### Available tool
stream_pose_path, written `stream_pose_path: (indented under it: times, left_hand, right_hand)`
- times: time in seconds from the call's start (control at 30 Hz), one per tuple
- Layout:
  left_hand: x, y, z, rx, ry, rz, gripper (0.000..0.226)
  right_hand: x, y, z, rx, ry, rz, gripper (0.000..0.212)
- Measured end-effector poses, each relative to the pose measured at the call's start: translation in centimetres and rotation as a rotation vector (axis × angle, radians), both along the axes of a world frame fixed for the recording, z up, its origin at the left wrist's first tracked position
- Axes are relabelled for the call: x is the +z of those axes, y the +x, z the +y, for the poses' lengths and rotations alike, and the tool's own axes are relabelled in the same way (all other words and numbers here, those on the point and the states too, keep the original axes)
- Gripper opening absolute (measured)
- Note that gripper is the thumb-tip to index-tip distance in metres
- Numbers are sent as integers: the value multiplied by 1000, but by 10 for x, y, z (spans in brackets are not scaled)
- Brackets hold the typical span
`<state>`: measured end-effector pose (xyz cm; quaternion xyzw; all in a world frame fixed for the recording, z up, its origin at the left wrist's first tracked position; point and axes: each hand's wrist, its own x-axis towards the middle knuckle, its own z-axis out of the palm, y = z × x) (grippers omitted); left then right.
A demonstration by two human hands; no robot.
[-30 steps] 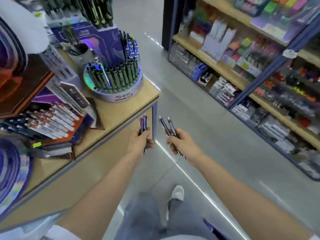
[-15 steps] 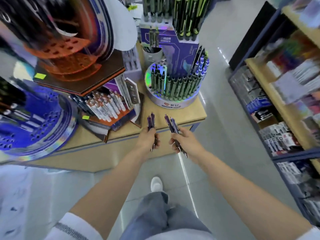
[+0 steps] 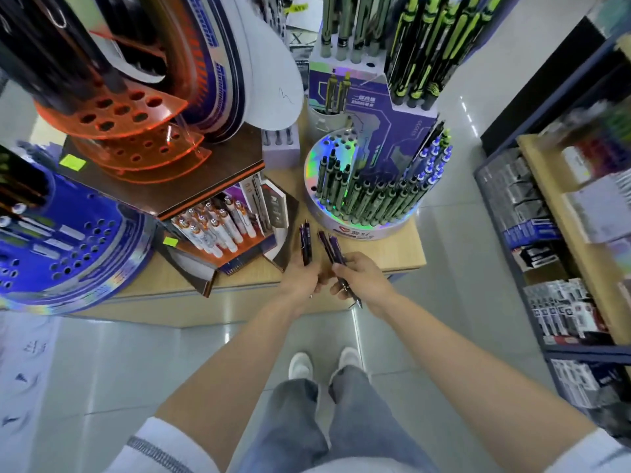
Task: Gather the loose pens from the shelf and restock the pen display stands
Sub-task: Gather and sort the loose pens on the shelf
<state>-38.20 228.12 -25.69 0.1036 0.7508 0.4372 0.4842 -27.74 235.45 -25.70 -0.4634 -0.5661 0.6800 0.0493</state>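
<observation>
My left hand [image 3: 302, 279] grips a couple of dark purple pens [image 3: 305, 242] upright by their lower ends. My right hand [image 3: 365, 276] grips a small bunch of purple pens [image 3: 330, 248] that lean up and to the left, tips sticking out below the fist. Both hands hover close together over the front edge of the wooden display table [image 3: 403, 245]. Just beyond them stands a round holographic pen stand [image 3: 355, 196], filled with dark green pens at the front and blue ones at the right, with open holes at its back left.
An orange tiered stand [image 3: 116, 121] with open holes and a blue round stand [image 3: 68, 240] fill the table's left. A tray of white pens [image 3: 215, 227] sits left of my hands. Stocked shelving [image 3: 573, 240] lines the aisle's right side. My feet stand on grey floor tiles below.
I have stepped up to the table and turned to face it; the stands now fill the view. Both hands moved over the table edge and drew closer together, still holding the pens.
</observation>
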Motion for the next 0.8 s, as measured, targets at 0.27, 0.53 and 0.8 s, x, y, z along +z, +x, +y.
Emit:
stream_pose_path:
  times: [0.27, 0.53, 0.8]
  left_hand:
    - [-13, 1, 9, -60, -45, 297, 43]
    - [-29, 6, 2, 153, -123, 466, 29]
    - [-10, 15, 10, 27, -228, 498, 31]
  right_hand:
    - [-11, -20, 12, 15, 130, -25, 34]
    - [-21, -23, 20, -92, 344, -143, 18]
    - [-26, -26, 26, -60, 387, -125, 14]
